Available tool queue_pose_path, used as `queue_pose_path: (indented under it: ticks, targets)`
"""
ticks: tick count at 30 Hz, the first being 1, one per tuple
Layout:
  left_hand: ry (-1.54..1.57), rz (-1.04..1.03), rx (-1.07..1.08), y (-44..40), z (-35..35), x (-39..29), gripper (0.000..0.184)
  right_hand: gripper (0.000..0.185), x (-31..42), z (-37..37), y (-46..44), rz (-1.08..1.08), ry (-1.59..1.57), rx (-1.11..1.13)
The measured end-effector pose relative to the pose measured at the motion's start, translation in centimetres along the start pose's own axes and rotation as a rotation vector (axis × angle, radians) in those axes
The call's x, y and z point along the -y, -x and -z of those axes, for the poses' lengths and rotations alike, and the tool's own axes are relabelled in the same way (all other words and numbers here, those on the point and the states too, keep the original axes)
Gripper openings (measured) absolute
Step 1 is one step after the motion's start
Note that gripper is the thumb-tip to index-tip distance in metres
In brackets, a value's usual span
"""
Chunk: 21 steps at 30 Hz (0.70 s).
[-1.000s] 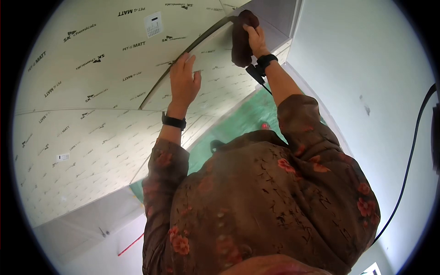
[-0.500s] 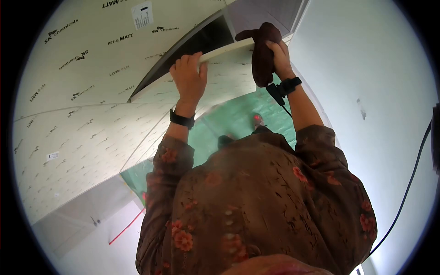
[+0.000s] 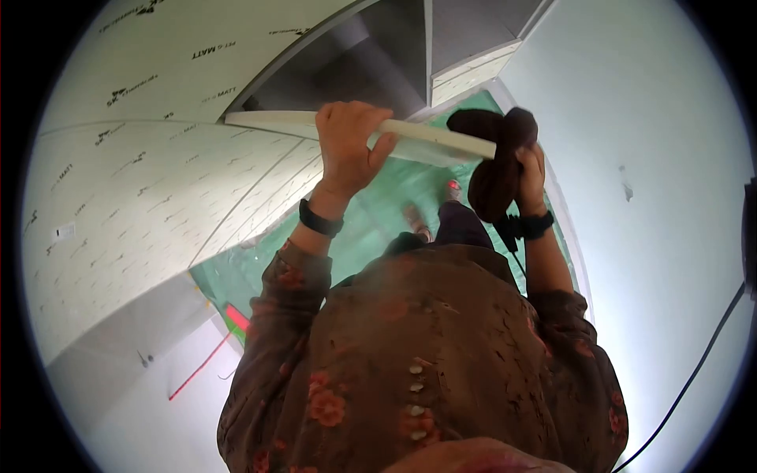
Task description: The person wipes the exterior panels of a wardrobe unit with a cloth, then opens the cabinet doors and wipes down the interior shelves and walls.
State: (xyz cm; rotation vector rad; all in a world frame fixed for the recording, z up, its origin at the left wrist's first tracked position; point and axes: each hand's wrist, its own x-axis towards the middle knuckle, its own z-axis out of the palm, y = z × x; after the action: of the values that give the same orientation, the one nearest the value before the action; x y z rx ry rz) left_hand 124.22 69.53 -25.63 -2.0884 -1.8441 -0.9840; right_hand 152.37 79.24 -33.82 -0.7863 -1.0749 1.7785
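The cream-edged cabinet door (image 3: 441,140) stands swung outward from a tall cabinet. My left hand (image 3: 349,146) is wrapped over the door's top edge, fingers on the far side and thumb on the near side. At the door's free end my right hand (image 3: 531,177) grips a dark brown cloth (image 3: 497,177), which hangs in soft lobes and overlaps the door's corner. A black strap and a small black piece with a cord are at my right wrist. Behind the door the dark grey cabinet interior (image 3: 347,67) shows.
Film-covered panels with printed lettering (image 3: 102,213) run along the left. A pale wall (image 3: 631,142) with a black cable (image 3: 686,386) is on the right. Green sheeting (image 3: 363,229) covers the floor around my feet. A red strip (image 3: 197,369) lies at lower left.
The door has swung from nearly closed to wide, toward me, exposing the interior. My left hand moved with it and closed over its edge; my right hand and the cloth moved right and down.
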Motion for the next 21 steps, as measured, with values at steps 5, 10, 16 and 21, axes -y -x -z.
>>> queue_pose_path:
  ticks: [5, 10, 16, 21]
  targets:
    - [0.068, 0.046, 0.033, 2.5, 1.4, -1.3, 0.026, 0.034, -0.9, -0.8, 3.3, -0.161, -0.130, 0.111]
    - [-0.011, 0.174, -0.004, 4.4, 2.1, -3.3, 0.019, 0.030, -3.8, 0.7, 3.0, -0.389, -0.115, 0.226]
    - [-0.049, 0.320, -0.055, 6.2, 2.5, -5.2, 0.026, 0.027, -4.0, 5.5, -0.1, -0.426, -0.063, 0.244]
    - [-0.029, 0.500, -0.282, 8.2, 3.0, -6.8, 0.031, 0.025, -3.2, 8.0, -2.0, -0.503, -0.134, 0.190]
